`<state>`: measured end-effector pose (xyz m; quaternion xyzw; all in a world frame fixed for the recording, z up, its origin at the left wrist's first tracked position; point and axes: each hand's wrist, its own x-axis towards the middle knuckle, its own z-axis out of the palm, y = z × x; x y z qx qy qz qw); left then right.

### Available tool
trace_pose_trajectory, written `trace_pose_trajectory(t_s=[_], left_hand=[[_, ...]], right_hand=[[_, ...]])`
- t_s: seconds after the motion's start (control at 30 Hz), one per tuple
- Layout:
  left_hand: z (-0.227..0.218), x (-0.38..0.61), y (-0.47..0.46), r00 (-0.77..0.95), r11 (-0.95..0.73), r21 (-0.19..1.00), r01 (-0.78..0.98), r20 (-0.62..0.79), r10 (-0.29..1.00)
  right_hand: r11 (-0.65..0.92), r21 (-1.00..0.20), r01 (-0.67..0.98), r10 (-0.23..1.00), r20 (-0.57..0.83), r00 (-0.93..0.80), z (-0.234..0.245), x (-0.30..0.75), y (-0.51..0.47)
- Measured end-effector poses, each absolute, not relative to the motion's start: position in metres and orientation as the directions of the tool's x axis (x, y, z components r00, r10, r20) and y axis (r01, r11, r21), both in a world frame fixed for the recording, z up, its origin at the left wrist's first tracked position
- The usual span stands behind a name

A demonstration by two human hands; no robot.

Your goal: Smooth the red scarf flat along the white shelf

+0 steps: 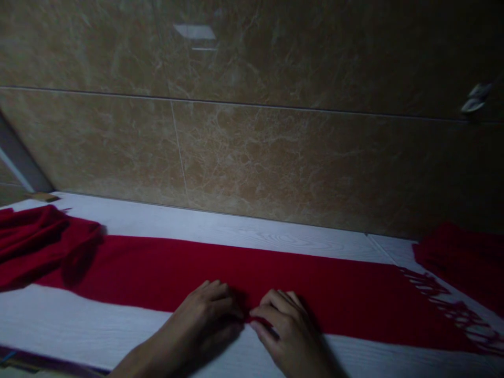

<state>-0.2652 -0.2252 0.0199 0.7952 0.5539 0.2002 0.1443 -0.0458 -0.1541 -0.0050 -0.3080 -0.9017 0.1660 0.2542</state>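
— Fingers (264, 313) of r. hand (289, 331) pinch scarf (220, 273) at its near hem. L. hand (208, 310) lies curled on the same hem, touching it; grip? can't tell.

— Scarf's lie?

— Flat on table (98, 331), long axis left-right along wall (275, 157); fringe (452, 310) to the right, nearer r. hand. Bunched end at wall's left.

A single head-worn camera looks forward and steeply down from above the near edge of the table (220, 226), facing the tiled wall (275, 157) along its far edge. It sits close: both hands enter at the picture's bottom edge, and the table runs out of view at left and right. The horizon tilts slightly.
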Motion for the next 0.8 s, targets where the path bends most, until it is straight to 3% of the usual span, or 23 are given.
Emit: trace_pose_trajectory(t_s=[0.3, 0.53, 0.8], left_hand=[[0.006, -0.263, -0.224, 0.227, -0.293, 0.532, 0.795, 0.187, 0.956], [0.006, -0.26, -0.225, 0.255, -0.334, 0.445, 0.831, 0.229, 0.939], [0.009, -0.261, -0.226, 0.282, -0.382, 0.355, 0.853, 0.303, 0.91]], right_hand=[[0.752, -0.49, 0.441, 0.646, 0.421, -0.636, -0.01, -0.047, -0.155], [0.813, -0.395, 0.428, 0.58, 0.477, -0.661, -0.011, -0.049, -0.155], [0.796, -0.423, 0.433, 0.598, 0.439, -0.671, -0.008, -0.049, -0.155]])
